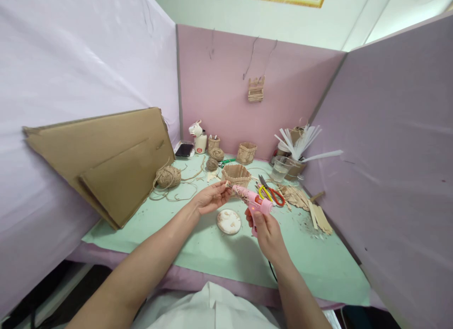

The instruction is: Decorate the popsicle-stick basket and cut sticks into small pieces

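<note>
My right hand is closed round the grip of a pink glue gun whose nozzle points left. My left hand pinches a small pale piece at its fingertips, right at the gun's nozzle; what the piece is I cannot make out. Both hands hover above the green mat. Just below them lies a round white dish. Just behind the hands stands a small basket of wooden sticks.
Scissors with yellow and red handles lie right of the gun, beside flat wooden sticks. A twine ball and cardboard sheets are at left. Small baskets, a clear cup, white strips and a phone line the back wall.
</note>
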`<action>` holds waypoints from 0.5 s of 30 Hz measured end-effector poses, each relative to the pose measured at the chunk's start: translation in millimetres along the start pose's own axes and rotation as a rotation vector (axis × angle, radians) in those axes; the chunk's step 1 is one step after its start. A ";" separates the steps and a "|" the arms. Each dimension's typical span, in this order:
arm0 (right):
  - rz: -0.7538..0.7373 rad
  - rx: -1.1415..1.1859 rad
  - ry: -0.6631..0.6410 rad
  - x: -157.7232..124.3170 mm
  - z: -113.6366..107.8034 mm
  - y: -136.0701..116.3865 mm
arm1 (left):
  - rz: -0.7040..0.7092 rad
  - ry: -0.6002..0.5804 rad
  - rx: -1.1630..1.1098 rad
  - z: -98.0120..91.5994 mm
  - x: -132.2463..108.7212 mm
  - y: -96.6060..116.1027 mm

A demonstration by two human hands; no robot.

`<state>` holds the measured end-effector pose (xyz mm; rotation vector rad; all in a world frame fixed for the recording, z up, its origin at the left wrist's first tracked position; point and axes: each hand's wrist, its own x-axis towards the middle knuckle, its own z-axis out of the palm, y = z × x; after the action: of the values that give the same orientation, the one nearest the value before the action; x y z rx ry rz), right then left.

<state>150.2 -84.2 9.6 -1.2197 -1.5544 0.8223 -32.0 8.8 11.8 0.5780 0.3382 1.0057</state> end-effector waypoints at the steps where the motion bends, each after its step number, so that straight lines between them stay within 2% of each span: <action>1: 0.000 0.004 -0.002 0.0 0.0 0.2 | 0.001 0.004 0.001 0.3 -0.1 0.0; 15: -0.014 -0.022 0.010 0.1 0.0 -1.5 | -0.008 0.002 0.012 -0.8 -0.4 -0.2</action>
<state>149.7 -84.5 11.0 -1.2254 -1.5658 0.7907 -32.4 8.6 11.0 0.5859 0.3479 0.9968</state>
